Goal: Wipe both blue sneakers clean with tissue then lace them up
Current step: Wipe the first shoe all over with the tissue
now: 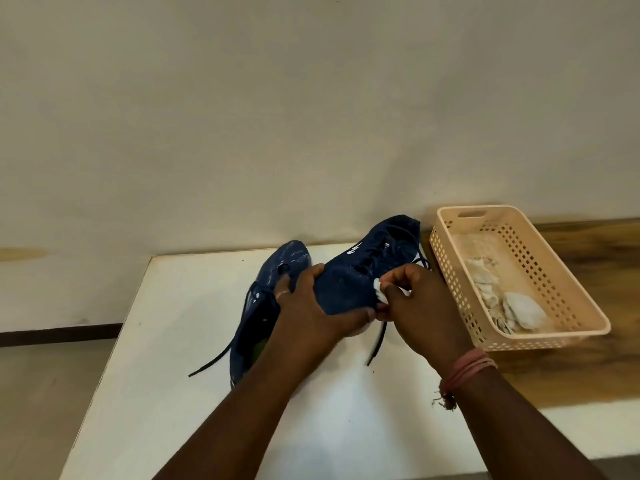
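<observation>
Two blue sneakers are over the white table (166,358). My left hand (311,306) grips the toe end of one blue sneaker (367,268), holding it up with its heel toward the wall. My right hand (415,303) pinches a small white tissue (381,292) against that shoe's toe side. The other blue sneaker (263,292) lies on the table to the left, partly hidden behind my left hand and forearm. Dark laces (377,341) hang loose from both shoes.
A beige perforated plastic basket (540,337) stands at the right on a wooden surface (595,258), holding several crumpled tissues (519,310). A plain wall rises behind the table. The table's left edge drops to the floor.
</observation>
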